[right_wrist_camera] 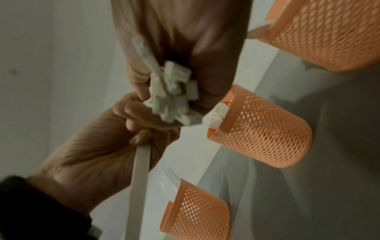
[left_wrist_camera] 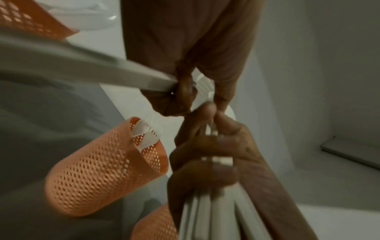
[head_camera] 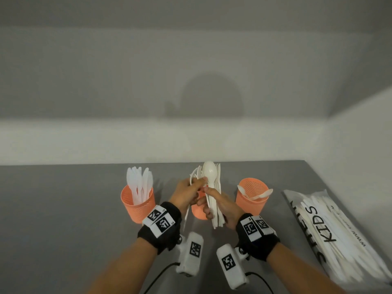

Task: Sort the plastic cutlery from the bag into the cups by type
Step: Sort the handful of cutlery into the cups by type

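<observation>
Middle orange cup [head_camera: 199, 211] at centre frame mostly hidden behind both hands, only a strip of its lower wall showing. Contents hard to read: white serrated pieces glimpsed inside from the right wrist view, type unclear. Right hand [head_camera: 220, 205] closed around a bundle of white plastic cutlery [head_camera: 215, 200] held upright, a spoon bowl uppermost, handle ends sticking out below the fist. Left hand [head_camera: 186, 194] curled tight on a single white piece [head_camera: 187, 211] at the bundle's left edge; head of that piece lost among the others, so type not clear. Left orange cup [head_camera: 137, 205] left of centre, holding white knives upright. Right orange cup [head_camera: 251, 197] right of centre, with spoon ends leaning on its rim. Clear bag [head_camera: 331, 234] printed "KIDS" at lower right, blurred, cut off by the frame edge, white cutlery inside. Grey tabletop [head_camera: 63, 209] across the lower frame; plain pale wall [head_camera: 191, 60] above, with a soft round shadow.
</observation>
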Demonstrator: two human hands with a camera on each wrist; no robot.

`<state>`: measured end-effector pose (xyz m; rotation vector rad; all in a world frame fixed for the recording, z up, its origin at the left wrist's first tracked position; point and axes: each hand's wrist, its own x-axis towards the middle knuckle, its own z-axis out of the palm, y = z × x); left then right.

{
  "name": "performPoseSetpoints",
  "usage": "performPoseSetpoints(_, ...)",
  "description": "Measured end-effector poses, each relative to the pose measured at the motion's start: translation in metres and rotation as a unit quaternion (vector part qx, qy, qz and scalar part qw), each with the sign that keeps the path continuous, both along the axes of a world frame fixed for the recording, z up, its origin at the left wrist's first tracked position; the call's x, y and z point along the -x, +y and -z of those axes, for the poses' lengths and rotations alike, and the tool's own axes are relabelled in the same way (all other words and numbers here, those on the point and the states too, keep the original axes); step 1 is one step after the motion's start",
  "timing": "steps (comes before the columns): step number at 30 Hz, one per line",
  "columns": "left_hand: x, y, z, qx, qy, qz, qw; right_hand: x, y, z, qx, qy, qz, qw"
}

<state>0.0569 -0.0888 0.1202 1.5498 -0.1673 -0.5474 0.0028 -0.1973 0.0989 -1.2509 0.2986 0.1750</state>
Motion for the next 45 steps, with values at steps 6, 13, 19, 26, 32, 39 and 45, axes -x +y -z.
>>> performPoseSetpoints(6,0.003,-0.006,0.001,-0.009,-0.022,-0.018,1.0,0.006,-0.004,-0.006,-0.025,-0.004,-0.022,0.999)
performPoseSetpoints(13,-0.006,-0.012,0.002,0.01,-0.046,-0.118,0.992,0.006,-0.006,-0.011,-0.01,-0.017,-0.024,1.0)
performPoseSetpoints(19,-0.017,-0.008,-0.004,0.117,-0.065,-0.238,0.962,0.007,-0.01,-0.009,0.006,-0.022,0.007,1.0)
performPoseSetpoints(26,-0.01,0.004,0.001,0.058,-0.007,-0.162,0.985,0.005,-0.01,0.003,0.105,-0.051,0.046,0.992)
performPoseSetpoints(32,0.004,-0.006,0.006,0.036,0.045,-0.062,0.996,0.005,-0.001,0.0,0.113,-0.068,0.028,0.991)
performPoseSetpoints(39,-0.015,-0.002,-0.002,0.089,0.095,-0.11,0.985,0.012,-0.009,-0.001,0.039,-0.024,0.002,0.999)
performPoseSetpoints(45,-0.031,0.005,-0.017,0.202,0.16,-0.216,0.942,0.016,-0.014,-0.005,-0.043,-0.011,-0.057,0.997)
